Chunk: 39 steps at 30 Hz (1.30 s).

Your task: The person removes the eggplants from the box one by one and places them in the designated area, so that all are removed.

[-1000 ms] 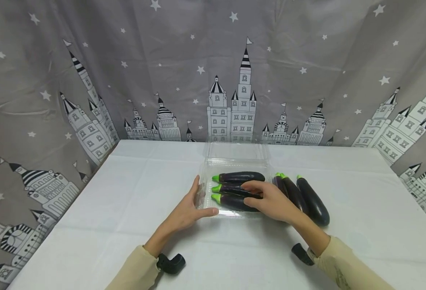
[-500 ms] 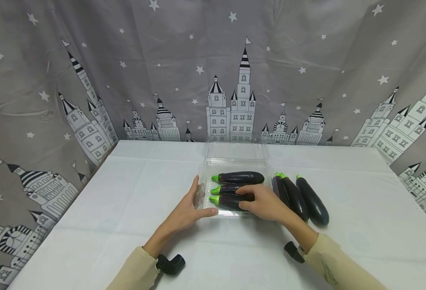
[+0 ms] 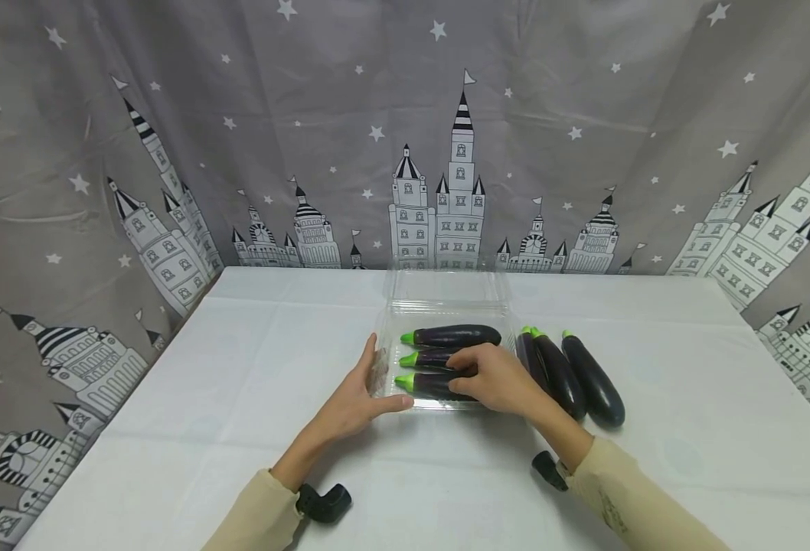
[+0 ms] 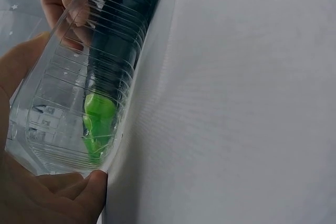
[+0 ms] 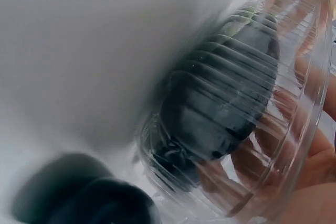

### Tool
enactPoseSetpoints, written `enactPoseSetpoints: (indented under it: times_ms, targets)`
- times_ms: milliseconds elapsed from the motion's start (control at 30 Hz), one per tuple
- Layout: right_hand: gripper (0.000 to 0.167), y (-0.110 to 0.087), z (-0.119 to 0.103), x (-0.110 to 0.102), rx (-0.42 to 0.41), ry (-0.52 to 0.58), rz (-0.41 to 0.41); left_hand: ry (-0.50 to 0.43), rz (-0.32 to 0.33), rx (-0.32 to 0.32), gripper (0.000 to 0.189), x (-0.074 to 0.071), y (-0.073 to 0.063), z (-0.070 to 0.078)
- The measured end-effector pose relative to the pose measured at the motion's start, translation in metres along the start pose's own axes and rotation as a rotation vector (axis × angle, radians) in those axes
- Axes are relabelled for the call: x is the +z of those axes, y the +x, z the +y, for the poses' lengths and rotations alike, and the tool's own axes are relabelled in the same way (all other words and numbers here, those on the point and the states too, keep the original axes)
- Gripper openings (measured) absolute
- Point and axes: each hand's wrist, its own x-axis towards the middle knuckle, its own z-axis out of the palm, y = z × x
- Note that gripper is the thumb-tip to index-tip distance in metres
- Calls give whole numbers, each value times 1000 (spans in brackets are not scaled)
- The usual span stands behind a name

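Three dark purple eggplants with green stems lie side by side in a clear plastic clamshell container (image 3: 449, 407), whose lid (image 3: 449, 287) is tipped back. My right hand (image 3: 498, 379) reaches in and holds the front eggplant (image 3: 429, 385), with its fingers over the right ends of the front and middle eggplants. The middle eggplant (image 3: 426, 360) is partly covered; the back eggplant (image 3: 456, 335) shows whole. My left hand (image 3: 357, 394) holds the container's front left corner, thumb along the front and fingers at the left wall. The left wrist view shows a green stem (image 4: 98, 111) through the ribbed wall.
Three more eggplants lie on the white table (image 3: 274, 367) right of the container: a partly hidden eggplant (image 3: 530, 356), a middle eggplant (image 3: 562, 379) and a right eggplant (image 3: 594, 383). A grey curtain (image 3: 350, 153) with castles hangs behind.
My right hand has moved left with the front eggplant, which has shifted slightly left and toward the container's front. My left hand stays at the corner.
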Motion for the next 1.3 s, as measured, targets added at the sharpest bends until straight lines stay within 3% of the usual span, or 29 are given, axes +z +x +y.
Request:
enactPoseSetpoints:
  times_ms: [267, 467, 967, 1300]
  targets:
    - [26, 3, -6, 8, 62, -107, -5, -1, 1, 2, 124, -1, 0, 0]
    - [25, 2, -6, 11, 52, -158, -2, -2, 1, 1, 124, -1, 0, 0]
    - [22, -1, -5, 12, 50, -132, 24, -7, 2, 2, 125, -1, -1, 0]
    - [24, -8, -4, 15, 28, -98, 104, -7, -3, -2, 125, -2, -1, 0]
